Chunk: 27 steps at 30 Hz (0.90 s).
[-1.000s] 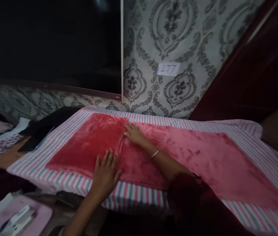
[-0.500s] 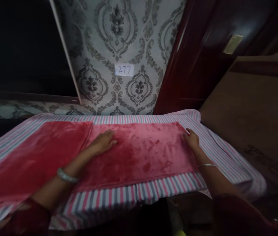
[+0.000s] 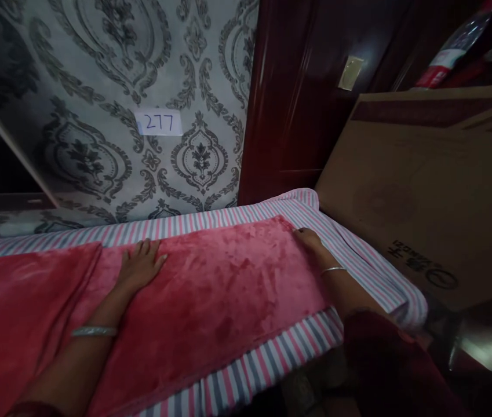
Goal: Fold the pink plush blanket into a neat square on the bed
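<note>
Head view: striped sheet [image 3: 272, 362] under the red plush cloth [image 3: 219, 295]; left hand [image 3: 139, 269] opened flat on the cloth, grasping nothing; right hand [image 3: 310, 240] curled at its far right corner, grip unclear; wallpaper [image 3: 197, 87] beyond.

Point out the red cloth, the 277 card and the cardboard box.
Red cloth [image 3: 211, 295], head view: its upper surface.
277 card [image 3: 159, 123], head view: middle of its face.
Cardboard box [image 3: 432, 191], head view: its broad side.
</note>
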Each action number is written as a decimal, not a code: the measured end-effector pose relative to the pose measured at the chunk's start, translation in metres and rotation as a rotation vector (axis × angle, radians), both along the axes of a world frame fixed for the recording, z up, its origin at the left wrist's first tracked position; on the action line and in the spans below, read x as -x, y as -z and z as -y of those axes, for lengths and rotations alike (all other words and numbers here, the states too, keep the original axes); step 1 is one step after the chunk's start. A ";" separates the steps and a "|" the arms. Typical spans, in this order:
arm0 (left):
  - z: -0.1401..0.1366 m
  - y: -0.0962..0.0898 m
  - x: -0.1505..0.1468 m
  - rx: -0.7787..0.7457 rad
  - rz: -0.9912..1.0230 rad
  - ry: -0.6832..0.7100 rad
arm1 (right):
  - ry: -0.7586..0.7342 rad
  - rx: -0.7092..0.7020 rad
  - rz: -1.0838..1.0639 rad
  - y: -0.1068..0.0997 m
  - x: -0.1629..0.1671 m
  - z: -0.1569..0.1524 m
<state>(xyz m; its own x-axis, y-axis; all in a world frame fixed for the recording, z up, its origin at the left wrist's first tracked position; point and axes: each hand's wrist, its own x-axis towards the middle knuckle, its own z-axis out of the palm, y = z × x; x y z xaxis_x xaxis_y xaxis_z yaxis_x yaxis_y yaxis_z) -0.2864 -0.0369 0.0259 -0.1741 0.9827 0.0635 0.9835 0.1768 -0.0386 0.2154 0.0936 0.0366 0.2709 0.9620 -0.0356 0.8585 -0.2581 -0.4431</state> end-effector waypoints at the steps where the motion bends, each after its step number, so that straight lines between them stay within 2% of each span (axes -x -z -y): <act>1: 0.000 -0.001 0.001 0.003 -0.002 -0.002 | -0.015 0.009 -0.006 0.000 0.002 -0.005; 5: -0.002 -0.004 0.001 0.028 0.003 -0.008 | -0.042 0.005 -0.020 0.004 0.006 -0.016; 7: -0.002 -0.003 0.002 0.028 0.000 -0.007 | -0.006 -0.027 -0.009 0.005 -0.001 -0.017; 11: -0.006 0.000 0.007 0.006 0.003 0.013 | 0.216 -0.107 0.088 0.004 -0.035 -0.012; 15: -0.011 0.003 0.010 0.005 -0.006 -0.001 | 0.409 -0.102 0.177 0.007 -0.070 -0.004; 22: 0.002 -0.003 -0.001 0.024 0.043 0.002 | 0.322 -0.007 0.185 0.019 -0.098 -0.001; 23: 0.003 -0.004 -0.002 0.030 0.047 -0.001 | 0.350 -0.004 0.200 0.023 -0.105 -0.003; 25: 0.005 -0.004 -0.003 0.043 0.054 -0.015 | 0.382 -0.016 0.226 0.033 -0.119 -0.008; 27: 0.007 -0.002 -0.004 0.047 0.060 -0.032 | 0.398 -0.089 0.286 0.045 -0.133 -0.015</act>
<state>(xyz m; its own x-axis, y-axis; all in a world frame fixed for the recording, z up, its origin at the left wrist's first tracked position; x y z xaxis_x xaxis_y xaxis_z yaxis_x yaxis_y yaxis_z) -0.2828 -0.0436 0.0283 -0.2072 0.9783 0.0058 0.9782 0.2072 0.0113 0.3486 0.1091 -0.0087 0.6049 0.7776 0.1714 0.7912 -0.5627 -0.2394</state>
